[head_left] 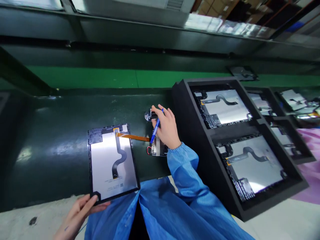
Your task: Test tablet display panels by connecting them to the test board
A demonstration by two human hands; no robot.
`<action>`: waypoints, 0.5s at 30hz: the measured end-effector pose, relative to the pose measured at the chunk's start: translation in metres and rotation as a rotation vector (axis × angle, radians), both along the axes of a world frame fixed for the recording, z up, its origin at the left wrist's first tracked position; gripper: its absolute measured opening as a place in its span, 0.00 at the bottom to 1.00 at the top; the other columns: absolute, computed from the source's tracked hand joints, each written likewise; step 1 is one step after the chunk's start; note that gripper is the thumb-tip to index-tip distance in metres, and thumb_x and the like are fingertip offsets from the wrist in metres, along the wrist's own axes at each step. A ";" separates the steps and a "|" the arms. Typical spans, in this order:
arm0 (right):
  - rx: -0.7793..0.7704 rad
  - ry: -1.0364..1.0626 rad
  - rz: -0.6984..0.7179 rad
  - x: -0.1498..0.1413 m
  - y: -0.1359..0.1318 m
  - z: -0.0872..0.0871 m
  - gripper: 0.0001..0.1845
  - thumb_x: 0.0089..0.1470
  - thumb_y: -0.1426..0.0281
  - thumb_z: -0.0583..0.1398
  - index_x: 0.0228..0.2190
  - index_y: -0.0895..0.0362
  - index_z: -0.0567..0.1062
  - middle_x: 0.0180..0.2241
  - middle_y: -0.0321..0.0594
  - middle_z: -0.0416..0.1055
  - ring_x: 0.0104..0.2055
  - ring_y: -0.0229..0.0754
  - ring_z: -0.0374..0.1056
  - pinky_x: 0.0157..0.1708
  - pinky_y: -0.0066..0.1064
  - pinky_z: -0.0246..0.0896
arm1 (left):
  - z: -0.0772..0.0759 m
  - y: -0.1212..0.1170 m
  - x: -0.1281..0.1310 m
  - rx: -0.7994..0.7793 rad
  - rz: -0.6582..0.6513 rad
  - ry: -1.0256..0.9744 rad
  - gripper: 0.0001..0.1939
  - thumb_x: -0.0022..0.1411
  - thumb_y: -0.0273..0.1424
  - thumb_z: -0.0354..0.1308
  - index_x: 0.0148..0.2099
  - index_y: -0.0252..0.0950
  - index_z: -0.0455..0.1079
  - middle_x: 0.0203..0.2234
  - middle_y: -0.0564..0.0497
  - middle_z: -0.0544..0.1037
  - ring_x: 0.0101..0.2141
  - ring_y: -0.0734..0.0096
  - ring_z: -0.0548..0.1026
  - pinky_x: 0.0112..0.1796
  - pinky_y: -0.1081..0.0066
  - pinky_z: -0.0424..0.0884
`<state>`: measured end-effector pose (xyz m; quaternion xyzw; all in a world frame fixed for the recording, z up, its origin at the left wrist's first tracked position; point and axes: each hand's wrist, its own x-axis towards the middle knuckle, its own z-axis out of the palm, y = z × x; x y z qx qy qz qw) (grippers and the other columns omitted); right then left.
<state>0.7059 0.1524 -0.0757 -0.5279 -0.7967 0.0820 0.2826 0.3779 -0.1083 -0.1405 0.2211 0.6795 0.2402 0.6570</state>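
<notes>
Your left hand (pixel 83 208) pinches the black-framed silver rectangular panel (pixel 102 166). Your right hand (pixel 167 130) holds a slim blue pen (pixel 155 130).

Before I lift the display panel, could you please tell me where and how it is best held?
Take the display panel by its black rim from the near side, probably at the corner where the left hand holds it: the rim frames the silvery back, while the orange flex cable joins near the far end, which hands should probably avoid.
</notes>
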 end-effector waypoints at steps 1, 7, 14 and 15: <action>0.002 0.043 0.011 0.001 0.001 -0.001 0.22 0.62 0.73 0.54 0.57 0.56 0.68 0.61 0.46 0.68 0.68 0.53 0.57 0.67 0.56 0.50 | 0.004 0.002 0.006 0.004 -0.019 -0.069 0.19 0.57 0.53 0.64 0.40 0.45 0.79 0.35 0.46 0.83 0.41 0.45 0.81 0.49 0.51 0.77; 0.078 0.290 0.007 0.007 -0.005 -0.005 0.22 0.64 0.66 0.55 0.58 0.54 0.69 0.59 0.47 0.69 0.61 0.52 0.66 0.62 0.51 0.62 | 0.046 -0.013 -0.001 0.184 0.019 -0.211 0.39 0.62 0.50 0.62 0.67 0.32 0.62 0.17 0.47 0.76 0.21 0.56 0.76 0.26 0.63 0.73; 0.033 0.267 -0.042 0.014 -0.005 -0.012 0.26 0.63 0.53 0.55 0.57 0.52 0.70 0.55 0.46 0.73 0.55 0.57 0.70 0.53 0.51 0.67 | 0.119 0.005 -0.063 0.466 0.916 0.083 0.26 0.43 0.23 0.73 0.47 0.33 0.75 0.23 0.52 0.77 0.15 0.73 0.69 0.16 0.76 0.67; 0.029 0.251 -0.038 0.014 -0.005 -0.011 0.27 0.63 0.52 0.54 0.56 0.52 0.71 0.54 0.46 0.74 0.54 0.57 0.70 0.51 0.50 0.68 | 0.127 0.017 -0.076 0.521 1.063 0.102 0.21 0.42 0.17 0.69 0.42 0.33 0.74 0.25 0.52 0.77 0.17 0.72 0.70 0.17 0.77 0.69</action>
